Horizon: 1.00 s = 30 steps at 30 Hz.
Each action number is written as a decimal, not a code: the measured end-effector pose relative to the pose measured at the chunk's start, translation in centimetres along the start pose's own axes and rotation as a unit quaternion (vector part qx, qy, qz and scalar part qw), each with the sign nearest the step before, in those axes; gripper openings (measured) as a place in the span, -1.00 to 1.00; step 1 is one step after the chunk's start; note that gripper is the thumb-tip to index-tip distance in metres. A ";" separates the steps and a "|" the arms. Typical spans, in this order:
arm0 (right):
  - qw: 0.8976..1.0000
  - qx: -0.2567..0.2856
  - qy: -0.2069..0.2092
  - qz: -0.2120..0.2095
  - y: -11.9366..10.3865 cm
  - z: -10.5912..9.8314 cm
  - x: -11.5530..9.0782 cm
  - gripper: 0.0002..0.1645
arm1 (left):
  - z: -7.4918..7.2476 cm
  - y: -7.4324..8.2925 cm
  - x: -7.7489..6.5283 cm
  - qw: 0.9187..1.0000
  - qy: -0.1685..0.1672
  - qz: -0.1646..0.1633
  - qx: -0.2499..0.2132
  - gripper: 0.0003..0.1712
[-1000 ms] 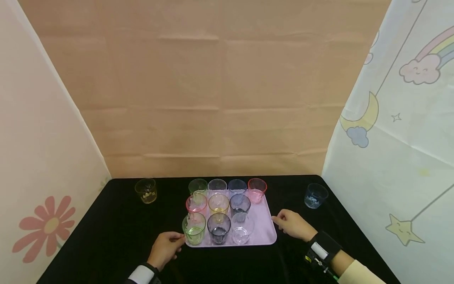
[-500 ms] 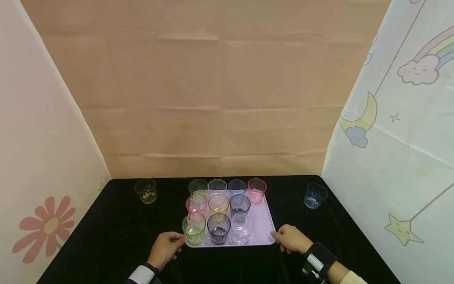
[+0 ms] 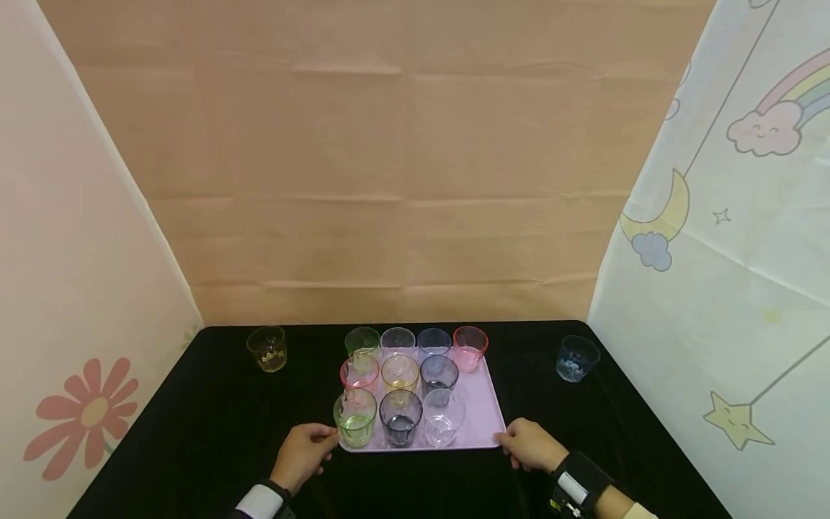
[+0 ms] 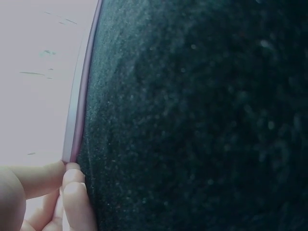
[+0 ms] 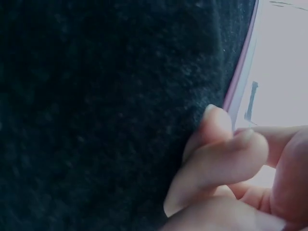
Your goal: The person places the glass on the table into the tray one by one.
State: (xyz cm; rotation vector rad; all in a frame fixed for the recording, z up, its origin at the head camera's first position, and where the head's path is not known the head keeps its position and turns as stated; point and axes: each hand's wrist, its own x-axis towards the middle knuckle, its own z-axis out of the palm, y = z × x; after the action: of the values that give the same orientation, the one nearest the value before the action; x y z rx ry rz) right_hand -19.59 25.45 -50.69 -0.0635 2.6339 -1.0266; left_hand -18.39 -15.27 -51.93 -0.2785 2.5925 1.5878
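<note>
A lilac tray (image 3: 484, 414) lies on the black-covered table, bearing several coloured drinking glasses in three rows. Its left front corner is pinched between thumb and fingers of my left hand (image 3: 301, 455), beside a green glass (image 3: 355, 427). At the right front corner, my right hand (image 3: 533, 445) pinches the rim (image 5: 243, 72) with curled fingers. The front row also has a dark grey glass (image 3: 400, 425) and a clear glass (image 3: 444, 425). A red glass (image 3: 470, 352) stands at the back right corner. In the left wrist view, fingertips meet at the tray's edge (image 4: 81, 110).
A yellowish glass (image 3: 268, 351) stands apart at the table's back left, and a bluish glass (image 3: 576, 360) at the back right. Brown paper (image 3: 398, 166) hangs behind the table (image 3: 207, 404). White printed sheets (image 3: 733, 288) flank both sides.
My right hand has slid along the tray's right edge toward me, to the front corner. The left hand, the tray and the glasses stay in place.
</note>
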 end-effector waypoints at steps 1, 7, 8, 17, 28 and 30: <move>1.000 0.002 0.001 -0.001 0.0 0.0 0.0 -0.59 | 0.0 0.0 0.0 1.000 0.000 -0.002 -0.001 -0.83; 1.000 0.015 0.004 -0.001 0.1 0.1 -0.1 -0.57 | -0.1 0.5 0.1 1.000 -0.003 -0.012 -0.006 -0.82; 1.000 0.016 0.005 -0.002 0.2 0.1 -0.1 -0.57 | -0.1 0.6 0.1 1.000 -0.005 -0.014 -0.005 -0.82; 0.999 0.028 0.005 -0.026 0.5 0.1 -0.2 -0.56 | -0.4 1.0 -0.1 1.000 -0.006 -0.027 -0.006 -0.80; 0.999 0.023 0.004 -0.032 1.0 0.3 0.0 -0.56 | -2.6 0.4 -0.4 0.996 0.091 -0.013 0.003 -0.53; 0.999 0.025 0.002 -0.035 1.0 0.4 0.0 -0.56 | -3.4 0.5 -0.2 0.994 0.113 -0.008 0.001 -0.36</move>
State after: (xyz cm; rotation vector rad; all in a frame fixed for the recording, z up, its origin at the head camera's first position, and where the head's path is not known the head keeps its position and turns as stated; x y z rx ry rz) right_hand -19.40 25.97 -51.63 -0.1427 2.6243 -1.1157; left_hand -18.28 -18.05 -49.87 -0.5057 2.7480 1.6353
